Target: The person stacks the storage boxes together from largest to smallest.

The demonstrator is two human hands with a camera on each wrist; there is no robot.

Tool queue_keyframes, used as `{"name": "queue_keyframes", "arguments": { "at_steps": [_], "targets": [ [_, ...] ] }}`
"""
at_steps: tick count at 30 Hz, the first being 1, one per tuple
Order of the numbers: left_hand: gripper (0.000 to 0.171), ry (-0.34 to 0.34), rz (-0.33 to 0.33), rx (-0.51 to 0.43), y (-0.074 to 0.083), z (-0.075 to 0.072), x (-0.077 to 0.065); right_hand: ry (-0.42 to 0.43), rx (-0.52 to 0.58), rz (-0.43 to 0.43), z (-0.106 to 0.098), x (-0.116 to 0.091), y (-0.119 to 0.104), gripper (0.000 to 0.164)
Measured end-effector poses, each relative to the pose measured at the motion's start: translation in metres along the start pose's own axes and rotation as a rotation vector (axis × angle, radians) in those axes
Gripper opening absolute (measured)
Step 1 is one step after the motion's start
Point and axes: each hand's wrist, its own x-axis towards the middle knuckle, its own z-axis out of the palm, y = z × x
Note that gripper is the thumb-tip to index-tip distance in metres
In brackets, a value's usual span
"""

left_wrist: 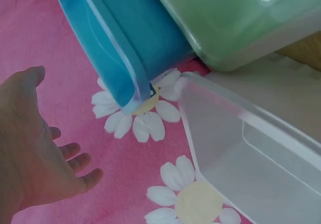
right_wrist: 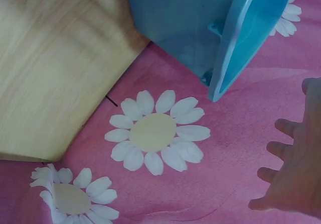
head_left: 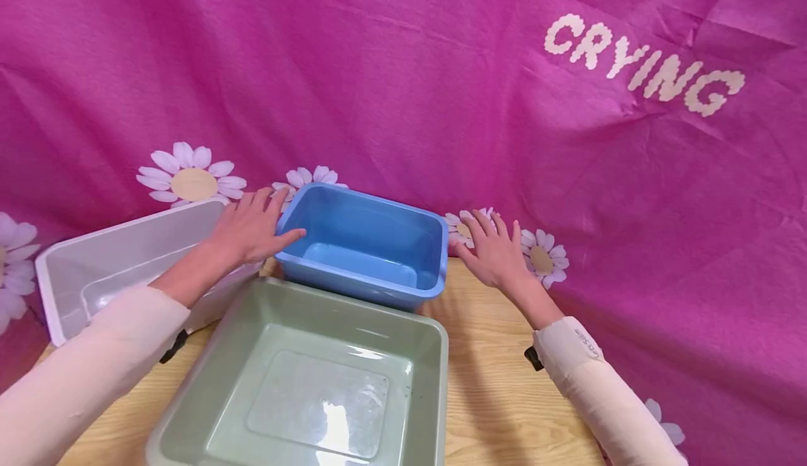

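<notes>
Both hands [head_left: 249, 231] [head_left: 494, 254] hover, spread, beside a blue rectangular plastic tub [head_left: 378, 224] on the pale wood-grain counter [head_left: 498, 354] (magenta daisy-printed cloth [head_left: 410, 87] behind).

You work at a wood-topped table [head_left: 513, 396] backed by a magenta cloth [head_left: 429, 101], creased and hung like a curtain, with printed daisies [head_left: 192, 184] and the lettering "CRYING" [head_left: 665, 77]. The homely fabric and your plain plastic tubs, one green [head_left: 340, 312], one blue [head_left: 372, 228], one pale [head_left: 132, 252], suggest a makeshift, home-like tabletop corner; the cloth hides the room behind, so you cannot tell whether it is truly a home.
</notes>
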Motion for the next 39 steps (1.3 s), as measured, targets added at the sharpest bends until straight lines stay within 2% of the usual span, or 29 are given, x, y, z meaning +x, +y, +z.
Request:
{"name": "queue_keyframes", "arguments": {
  "at_steps": [15,21,29,39],
  "targets": [
    [0.088,0.002,0.034,-0.018,-0.002,0.016,-0.017,0.004,-0.004,-0.007,0.002,-0.014,0.005,0.061],
    [0.082,0.037,0.060,-0.009,-0.006,0.022,-0.025,-0.008,-0.008,-0.031,0.003,-0.020,0.006,0.057],
    [0.075,0.068,0.062,-0.024,-0.012,0.033,-0.035,-0.016,-0.024,-0.042,0.007,-0.029,0.007,0.059],
    [0.070,0.082,0.074,-0.005,-0.014,0.038,-0.046,-0.018,-0.023,-0.045,0.013,-0.038,0.008,0.065]
  ]
}}
